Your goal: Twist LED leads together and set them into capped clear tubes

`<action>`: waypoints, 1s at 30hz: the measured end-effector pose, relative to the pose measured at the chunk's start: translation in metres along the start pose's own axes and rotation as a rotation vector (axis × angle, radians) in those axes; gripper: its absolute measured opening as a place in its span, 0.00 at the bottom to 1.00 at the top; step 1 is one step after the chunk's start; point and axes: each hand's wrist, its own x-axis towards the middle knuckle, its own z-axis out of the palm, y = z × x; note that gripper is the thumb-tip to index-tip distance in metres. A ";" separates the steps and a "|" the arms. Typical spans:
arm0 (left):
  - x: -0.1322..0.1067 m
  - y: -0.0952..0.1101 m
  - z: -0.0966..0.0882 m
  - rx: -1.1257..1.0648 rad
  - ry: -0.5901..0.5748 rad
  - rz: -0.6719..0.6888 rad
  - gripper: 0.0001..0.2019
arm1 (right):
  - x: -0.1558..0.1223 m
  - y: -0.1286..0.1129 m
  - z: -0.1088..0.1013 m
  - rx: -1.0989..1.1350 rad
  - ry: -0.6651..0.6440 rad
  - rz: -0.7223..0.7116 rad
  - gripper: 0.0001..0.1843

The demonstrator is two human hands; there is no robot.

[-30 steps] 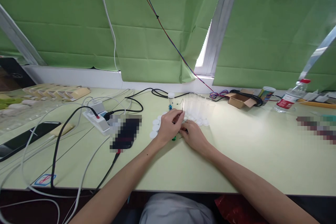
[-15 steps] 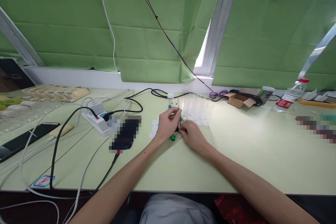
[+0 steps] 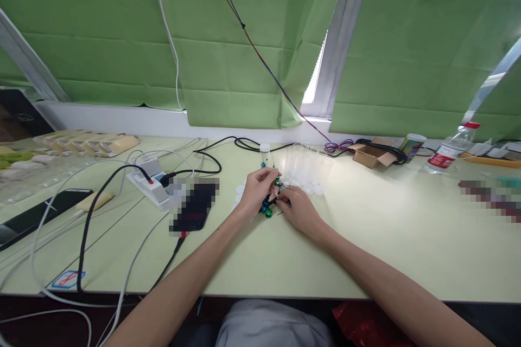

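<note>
My left hand is closed, fingertips pinched at a small shiny green ball that shows just under them. Close by on the right, my right hand has its fingers curled together low over the table; what they grip is hidden. Between the hands and just below them lie small shiny balls with dark parts, among them a blue ball and another green ball. Beyond the left hand stands a small clear tube with a white cap, a blue ball near its foot.
Several clear tubes stand behind my hands, with white round caps around them. A dark phone, a white power strip and cables are on the left. An open cardboard box and a water bottle stand at the right.
My left hand has shifted slightly and turned, and the green ball at its fingertips and the blue ball below now show. My right hand has stayed nearly still.
</note>
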 end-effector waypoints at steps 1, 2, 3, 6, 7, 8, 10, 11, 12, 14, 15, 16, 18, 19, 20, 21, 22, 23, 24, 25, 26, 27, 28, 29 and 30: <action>0.000 0.000 0.000 -0.011 -0.004 -0.007 0.15 | 0.000 0.000 0.000 0.000 -0.001 -0.003 0.04; 0.000 0.000 0.000 -0.019 -0.006 -0.013 0.15 | 0.000 0.000 0.000 0.002 -0.003 -0.007 0.05; 0.000 0.000 0.000 -0.024 -0.008 -0.017 0.15 | 0.000 0.000 -0.001 0.003 -0.003 -0.011 0.05; 0.000 0.000 0.001 -0.033 -0.009 -0.027 0.15 | 0.000 -0.001 -0.002 0.005 -0.009 -0.016 0.06; 0.000 0.000 0.000 -0.035 -0.009 -0.029 0.15 | 0.000 -0.001 -0.002 0.006 -0.010 -0.016 0.07; 0.000 0.000 0.000 -0.037 -0.010 -0.033 0.15 | 0.000 -0.001 -0.002 0.009 -0.010 -0.014 0.07; 0.000 0.000 0.000 -0.040 -0.011 -0.039 0.15 | 0.000 -0.001 -0.001 0.018 -0.002 -0.010 0.07; 0.000 0.000 0.000 -0.041 -0.012 -0.042 0.15 | 0.000 -0.001 -0.001 0.025 0.006 -0.007 0.07; 0.000 0.001 0.000 -0.044 -0.013 -0.046 0.15 | 0.000 -0.001 -0.001 0.033 0.013 -0.003 0.07; 0.000 0.002 0.000 -0.054 -0.015 -0.056 0.15 | 0.000 -0.002 -0.001 0.051 0.029 0.006 0.07; 0.000 0.002 0.000 -0.061 -0.016 -0.062 0.15 | 0.000 -0.003 -0.002 0.062 0.038 0.011 0.07; 0.000 0.003 0.001 -0.068 -0.019 -0.069 0.15 | -0.001 -0.004 -0.002 0.075 0.046 0.016 0.07; 0.000 0.004 0.001 -0.083 -0.020 -0.086 0.15 | 0.000 -0.007 -0.004 0.096 0.064 0.024 0.07; 0.000 0.004 0.001 -0.089 -0.019 -0.095 0.15 | 0.000 -0.008 -0.005 0.105 0.075 0.027 0.07; 0.000 0.005 0.001 -0.095 -0.017 -0.102 0.15 | 0.000 -0.009 -0.005 0.111 0.087 0.031 0.08; 0.000 0.005 0.001 -0.102 -0.014 -0.107 0.15 | 0.000 -0.010 -0.005 0.117 0.099 0.035 0.08; 0.000 0.006 0.001 -0.108 -0.010 -0.112 0.15 | 0.000 -0.010 -0.006 0.125 0.112 0.039 0.08; 0.000 0.006 0.001 -0.112 -0.006 -0.117 0.14 | 0.001 -0.011 -0.006 0.137 0.124 0.044 0.08; 0.000 0.006 0.002 -0.115 -0.001 -0.121 0.14 | 0.001 -0.012 -0.006 0.153 0.135 0.051 0.08; -0.001 0.007 0.002 -0.117 0.004 -0.125 0.14 | 0.001 -0.013 -0.007 0.170 0.145 0.057 0.08; -0.001 0.007 0.002 -0.118 0.010 -0.130 0.14 | 0.001 -0.014 -0.007 0.188 0.154 0.063 0.09; -0.001 0.007 0.002 -0.120 0.016 -0.134 0.14 | 0.001 -0.015 -0.008 0.205 0.163 0.069 0.09; -0.001 0.006 0.002 -0.123 0.022 -0.137 0.14 | 0.001 -0.016 -0.009 0.222 0.173 0.075 0.09; 0.000 0.006 0.001 -0.125 0.027 -0.140 0.14 | 0.001 -0.017 -0.010 0.239 0.185 0.083 0.09; 0.000 0.006 0.001 -0.125 0.028 -0.142 0.14 | 0.001 -0.018 -0.011 0.257 0.200 0.093 0.09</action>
